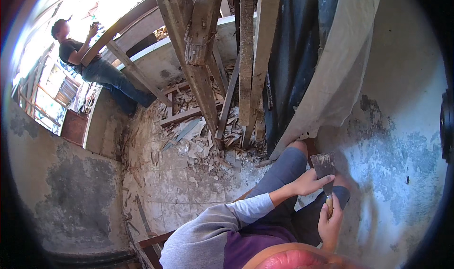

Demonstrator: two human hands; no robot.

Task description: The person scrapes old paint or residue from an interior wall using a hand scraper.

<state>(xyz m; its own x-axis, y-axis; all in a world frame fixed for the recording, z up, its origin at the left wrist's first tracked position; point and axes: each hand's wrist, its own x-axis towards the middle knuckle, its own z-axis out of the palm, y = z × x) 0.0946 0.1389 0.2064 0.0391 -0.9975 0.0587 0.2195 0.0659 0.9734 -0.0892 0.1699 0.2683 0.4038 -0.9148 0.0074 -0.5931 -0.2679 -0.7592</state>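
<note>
My right hand (330, 223) grips the wooden handle of a putty knife (323, 164), whose wide, worn metal blade points up in the picture. My left hand (311, 182) holds the same tool by the lower blade, its thumb lying across the metal and its other fingers partly hidden behind it. Both hands are over my bent knees, close to a wall (413, 169) with peeling paint at the right.
Wooden posts (198, 88) and boards lean ahead, beside dark plastic sheeting (294, 49) and a pale sheet (330, 84). Broken debris (202, 145) litters the tiled floor (173, 187). Another person (103, 70) stands at the upper left, holding a small device.
</note>
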